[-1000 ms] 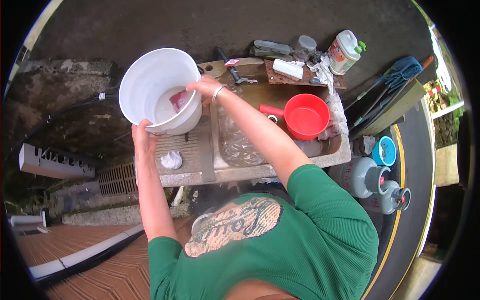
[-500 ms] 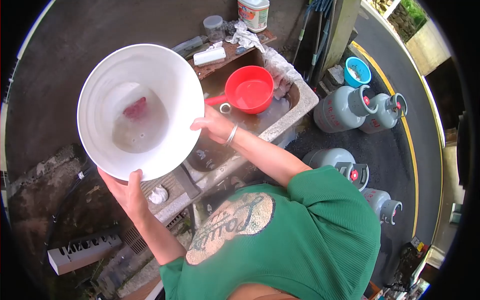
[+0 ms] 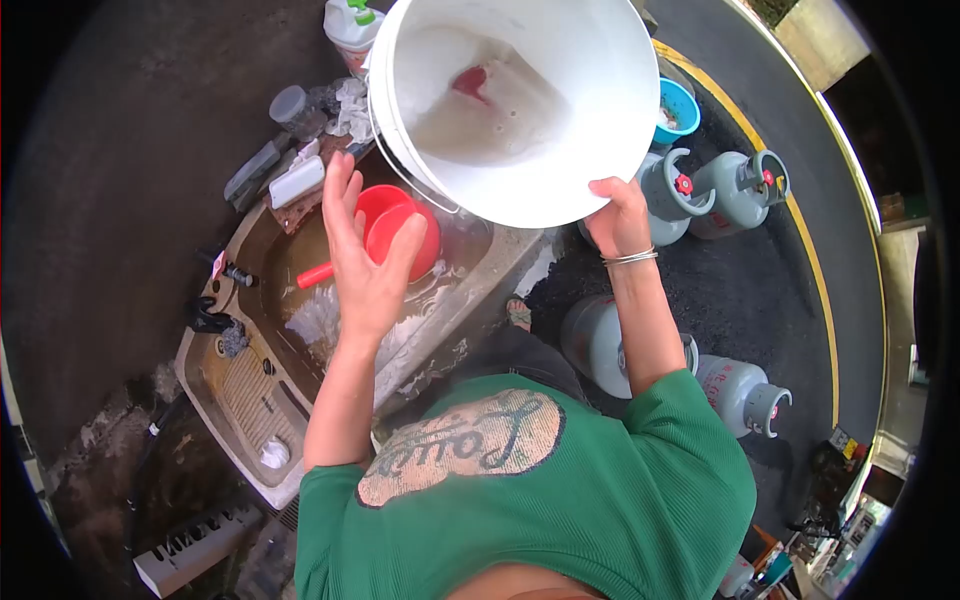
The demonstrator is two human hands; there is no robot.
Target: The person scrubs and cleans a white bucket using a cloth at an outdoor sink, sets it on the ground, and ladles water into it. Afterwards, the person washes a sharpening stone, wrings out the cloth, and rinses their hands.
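Note:
A white bucket [image 3: 600, 110] is held up over the sink's right end, tilted with its mouth toward me. Inside lie cloudy water [image 3: 510, 115] and a dark pink thing [image 3: 470, 83] whose kind I cannot tell. My right hand [image 3: 620, 220] grips the bucket's rim at the lower right, thumb over the edge. To the left of the bucket, my left hand [image 3: 368, 265] is raised with fingers spread, holding nothing. Behind it a red dipper [image 3: 418, 240] sits in the sink, its handle pointing left. The bucket's wire handle [image 3: 400, 175] hangs on its left side.
The stone sink [image 3: 460, 310] has a ribbed washboard part at lower left. A white brush [image 3: 297, 183], a clear jar [image 3: 292, 108] and a white jug [image 3: 350, 35] stand along its back. Several grey gas cylinders [image 3: 735, 195] and a blue basin [image 3: 680, 108] are at right.
The bucket has moved right, carried by my right hand. My left hand has let go of its lower rim and opened. My view has turned, showing more of the sink.

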